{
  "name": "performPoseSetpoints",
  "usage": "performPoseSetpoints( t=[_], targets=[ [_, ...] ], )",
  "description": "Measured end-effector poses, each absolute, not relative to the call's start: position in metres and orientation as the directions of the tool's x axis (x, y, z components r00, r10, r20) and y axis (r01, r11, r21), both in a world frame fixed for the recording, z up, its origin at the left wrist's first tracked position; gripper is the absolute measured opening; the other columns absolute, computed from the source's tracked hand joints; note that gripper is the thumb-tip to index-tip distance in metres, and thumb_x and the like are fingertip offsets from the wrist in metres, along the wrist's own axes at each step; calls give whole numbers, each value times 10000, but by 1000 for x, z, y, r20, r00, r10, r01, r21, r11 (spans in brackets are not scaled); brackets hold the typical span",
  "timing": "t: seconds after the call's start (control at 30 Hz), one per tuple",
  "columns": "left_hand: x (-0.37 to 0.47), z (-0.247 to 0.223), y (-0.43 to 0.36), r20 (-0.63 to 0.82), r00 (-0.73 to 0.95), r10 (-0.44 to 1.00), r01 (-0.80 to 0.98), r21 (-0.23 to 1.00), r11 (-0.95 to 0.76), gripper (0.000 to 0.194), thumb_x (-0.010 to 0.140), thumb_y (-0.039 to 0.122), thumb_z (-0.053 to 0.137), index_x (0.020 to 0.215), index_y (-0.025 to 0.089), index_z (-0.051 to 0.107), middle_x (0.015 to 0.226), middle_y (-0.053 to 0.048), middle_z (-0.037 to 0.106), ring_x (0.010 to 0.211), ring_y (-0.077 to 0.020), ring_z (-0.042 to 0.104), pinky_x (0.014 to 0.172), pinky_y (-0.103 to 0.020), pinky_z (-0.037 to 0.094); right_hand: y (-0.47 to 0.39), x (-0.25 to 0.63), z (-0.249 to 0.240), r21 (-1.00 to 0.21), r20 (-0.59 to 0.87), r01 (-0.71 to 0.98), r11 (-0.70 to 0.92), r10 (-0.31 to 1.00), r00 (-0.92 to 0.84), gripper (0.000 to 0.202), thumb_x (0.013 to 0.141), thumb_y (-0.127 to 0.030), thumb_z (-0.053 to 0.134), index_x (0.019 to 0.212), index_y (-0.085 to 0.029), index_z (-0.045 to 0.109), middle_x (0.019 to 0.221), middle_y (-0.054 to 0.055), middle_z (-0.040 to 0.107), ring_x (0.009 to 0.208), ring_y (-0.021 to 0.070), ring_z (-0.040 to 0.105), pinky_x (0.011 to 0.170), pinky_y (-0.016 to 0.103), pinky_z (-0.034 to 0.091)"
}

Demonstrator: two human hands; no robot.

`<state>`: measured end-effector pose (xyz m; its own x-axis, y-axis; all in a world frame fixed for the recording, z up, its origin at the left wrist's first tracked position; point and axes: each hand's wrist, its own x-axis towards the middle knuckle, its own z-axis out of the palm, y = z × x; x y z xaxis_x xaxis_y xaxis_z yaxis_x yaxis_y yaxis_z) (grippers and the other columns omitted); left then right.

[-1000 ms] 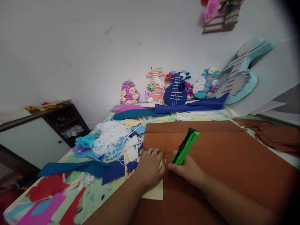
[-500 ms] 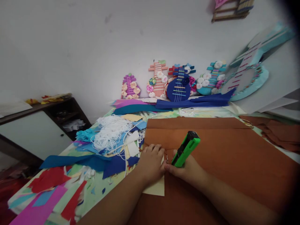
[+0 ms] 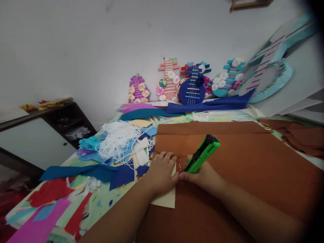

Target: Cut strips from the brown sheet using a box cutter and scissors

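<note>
My right hand (image 3: 202,179) is wrapped round a green and black utility knife (image 3: 202,153), its thick end tilted up and to the right. The knife's lower end is hidden by my fingers, close over a large brown sheet (image 3: 240,162). My left hand (image 3: 163,172) lies flat with the fingers close together, pressing a cream paper piece (image 3: 165,199) onto the brown sheet. My left thumb is right beside my right hand's fingertips. Small torn or cut edges of brown material show just above the thumbs.
To the left lies a heap of white string (image 3: 117,138) among blue, red and pink scraps (image 3: 43,219). Several decorated paper instruments (image 3: 192,89) lean on the wall. Brown pieces (image 3: 303,135) lie at the right, and a cabinet (image 3: 35,141) stands at the left.
The whole view has shifted a little, with the scene slightly higher. The knife leans slightly more to the right. My left hand stays flat on the cream paper.
</note>
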<state>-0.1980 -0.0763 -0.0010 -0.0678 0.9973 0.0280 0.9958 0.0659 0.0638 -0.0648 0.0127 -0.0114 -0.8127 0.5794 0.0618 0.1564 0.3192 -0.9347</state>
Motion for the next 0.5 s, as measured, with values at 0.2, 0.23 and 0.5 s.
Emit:
performPoseSetpoints(
  t=[0.2,0.23,0.5],
  targets=[
    [-204,1,-84,-25,-17,1000,992,127,20,620,773,507,394,1276,149,344,1353,-96,280,1227,-287,201,988,-421,189,16,-65,-13,-949,59,144,282,605,-794,334,587,-304,648,560,-189,336,540,-61,345,517,80,339,469,203,283],
    [-205,1,-85,-36,-10,999,991,133,15,649,747,509,429,1283,154,334,1361,-96,264,1234,-288,188,991,-418,188,17,-65,-14,-955,74,121,272,611,-789,333,599,-338,637,570,-190,340,548,-60,343,519,81,339,473,205,284],
    [-208,6,-88,-89,40,995,987,161,-25,730,689,504,486,1298,147,304,1380,-110,205,1255,-282,134,995,-422,184,14,-62,-14,-962,107,54,268,550,-828,375,568,-369,666,563,-185,339,544,-60,332,518,76,310,472,199,288]
  ],
)
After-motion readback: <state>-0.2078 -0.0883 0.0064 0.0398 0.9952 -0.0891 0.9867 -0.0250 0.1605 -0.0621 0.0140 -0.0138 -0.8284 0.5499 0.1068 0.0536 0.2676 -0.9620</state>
